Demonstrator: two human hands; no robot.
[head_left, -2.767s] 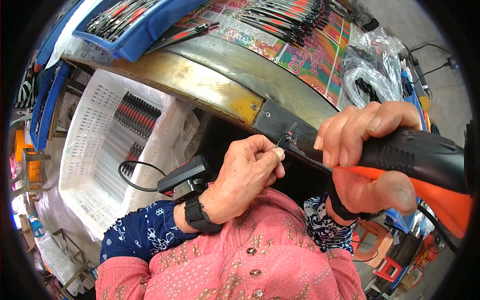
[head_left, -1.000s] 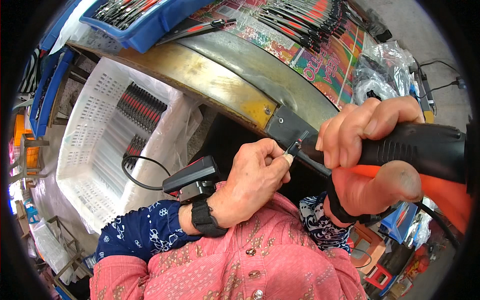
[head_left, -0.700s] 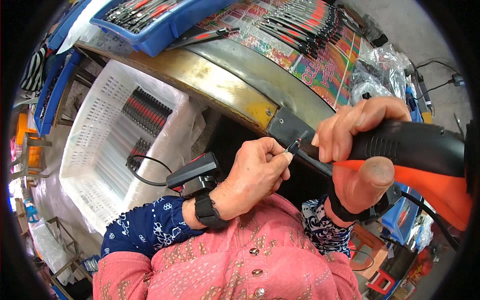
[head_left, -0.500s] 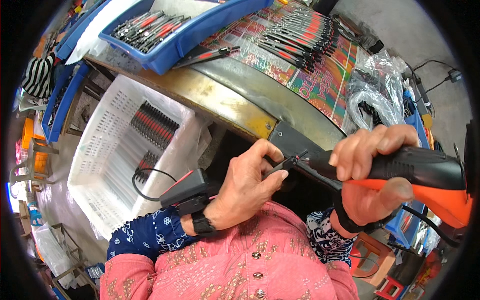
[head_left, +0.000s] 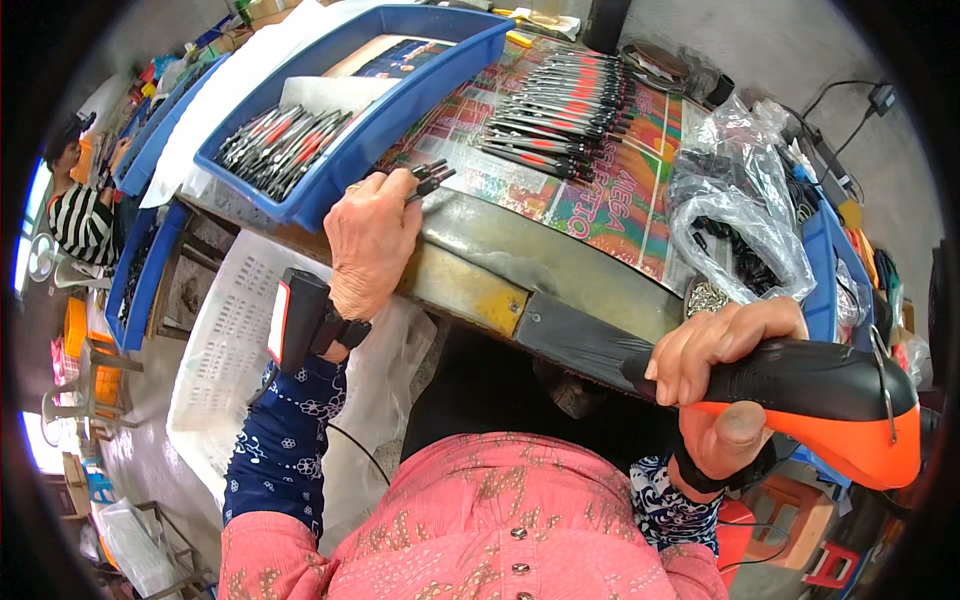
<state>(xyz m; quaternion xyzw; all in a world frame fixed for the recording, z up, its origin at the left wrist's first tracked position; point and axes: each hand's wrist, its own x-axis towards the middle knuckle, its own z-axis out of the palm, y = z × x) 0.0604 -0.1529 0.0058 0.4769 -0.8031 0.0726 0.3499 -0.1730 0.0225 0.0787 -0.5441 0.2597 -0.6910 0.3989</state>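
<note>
My left hand (head_left: 368, 235) reaches to the table edge beside the blue tray (head_left: 300, 205). Its fingers are closed on slim black pen-shaped pieces (head_left: 432, 180), whose dark ends stick out past the fingertips; their other ends are hidden. In my right hand (head_left: 715, 365) is an orange-and-black electric screwdriver (head_left: 850, 395), its nose pointing left at the table's front edge. Several black-and-red pen-shaped pieces (head_left: 290, 145) lie heaped in the tray. More black-and-red pieces (head_left: 570, 105) lie side by side in a row on the colourful printed sheet (head_left: 610, 215).
A white perforated crate (head_left: 225, 370) stands below the table at left. Clear plastic bags with black parts (head_left: 740, 220) and a pile of small metal parts (head_left: 706, 298) lie at right. Another person in a striped top (head_left: 80, 225) is at the far left.
My left hand has moved from the screwdriver's nose, where it held a slim black piece, up and left to the pieces beside the blue tray. My right hand still grips the screwdriver.
</note>
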